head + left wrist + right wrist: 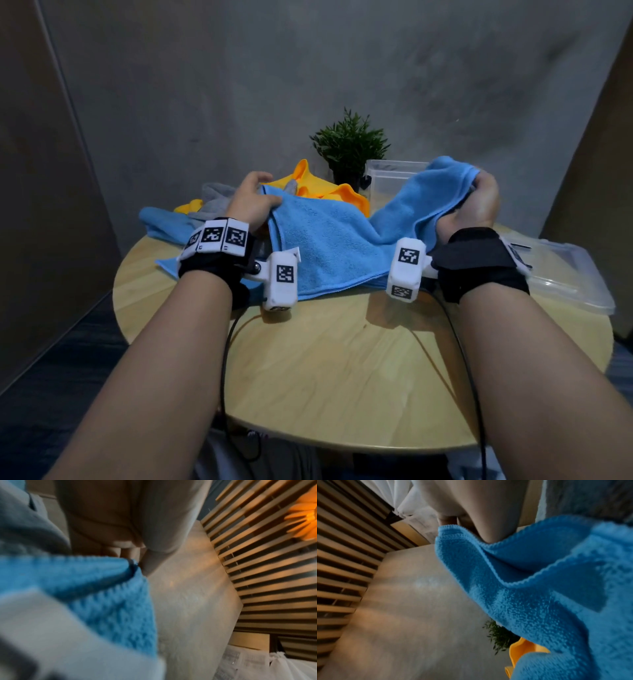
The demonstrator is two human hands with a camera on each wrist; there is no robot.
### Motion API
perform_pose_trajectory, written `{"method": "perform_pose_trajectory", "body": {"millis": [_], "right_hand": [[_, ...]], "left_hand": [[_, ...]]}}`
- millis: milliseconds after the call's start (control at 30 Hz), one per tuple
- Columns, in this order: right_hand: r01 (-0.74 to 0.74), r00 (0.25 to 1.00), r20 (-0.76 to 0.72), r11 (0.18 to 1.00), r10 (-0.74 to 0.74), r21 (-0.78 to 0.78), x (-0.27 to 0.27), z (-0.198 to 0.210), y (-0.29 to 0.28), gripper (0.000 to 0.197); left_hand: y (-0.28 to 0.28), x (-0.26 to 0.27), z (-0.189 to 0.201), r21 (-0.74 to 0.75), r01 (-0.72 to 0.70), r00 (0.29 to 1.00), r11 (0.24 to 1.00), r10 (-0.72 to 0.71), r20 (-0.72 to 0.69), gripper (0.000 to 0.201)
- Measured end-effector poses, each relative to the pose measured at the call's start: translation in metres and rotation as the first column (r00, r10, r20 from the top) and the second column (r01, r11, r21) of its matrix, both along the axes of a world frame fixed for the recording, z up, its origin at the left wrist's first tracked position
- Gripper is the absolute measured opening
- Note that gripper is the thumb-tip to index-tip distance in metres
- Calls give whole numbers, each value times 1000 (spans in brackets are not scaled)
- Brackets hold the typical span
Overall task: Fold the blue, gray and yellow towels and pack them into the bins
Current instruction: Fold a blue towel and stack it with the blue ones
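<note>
Potted plant (349,147) stands beyond and between the hands; yellow towel (318,190) and gray towel (217,202) heaped just past the left hand (251,202). Second blue cloth (164,222) lies left of that wrist. Left hand pinches the blue towel (329,240) corner; right hand (479,202) grips the lifted far corner, fingers curled. Clear bin (387,181) behind the raised towel, contents unclear; a lid (565,274) lies right of the right wrist on the round table (342,370).

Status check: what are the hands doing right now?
Left hand and right hand both grip blue towel, mid-fold. Yellow towel heaped behind. Bin unblocked.
</note>
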State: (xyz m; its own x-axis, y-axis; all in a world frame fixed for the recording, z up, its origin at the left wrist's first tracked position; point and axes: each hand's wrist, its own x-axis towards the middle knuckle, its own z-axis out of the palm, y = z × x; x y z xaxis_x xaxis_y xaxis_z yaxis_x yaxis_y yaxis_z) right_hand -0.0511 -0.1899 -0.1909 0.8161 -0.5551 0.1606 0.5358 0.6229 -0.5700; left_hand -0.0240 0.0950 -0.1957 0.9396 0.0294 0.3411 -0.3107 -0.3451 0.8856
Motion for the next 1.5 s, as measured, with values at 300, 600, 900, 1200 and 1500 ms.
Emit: {"method": "perform_pose_trajectory", "body": {"millis": [300, 600, 900, 1200, 1500], "right_hand": [[-445, 853, 236, 885, 466, -140, -30, 12, 62, 27], [-670, 638, -126, 467, 760, -577, -32, -8, 114, 13], [-462, 786, -275, 230, 553, -857, -43, 3, 92, 31], [-137, 886, -322, 475, -335, -869, -2, -12, 42, 28], [-102, 994, -88, 307, 60, -946, -32, 9, 70, 47]], "left_hand": [[-9, -22, 8, -241, 169, 984, 956, -179, -19, 38], [-17, -20, 5, -313, 154, 954, 937, -224, -201, 48], [-14, -12, 1, -143, 89, 995, 986, -82, 55, 32], [-10, -13, 1, -170, 380, 925, 909, -370, 90, 30], [-21, -32, 4, -109, 570, 821, 814, -562, 100, 32]]}}
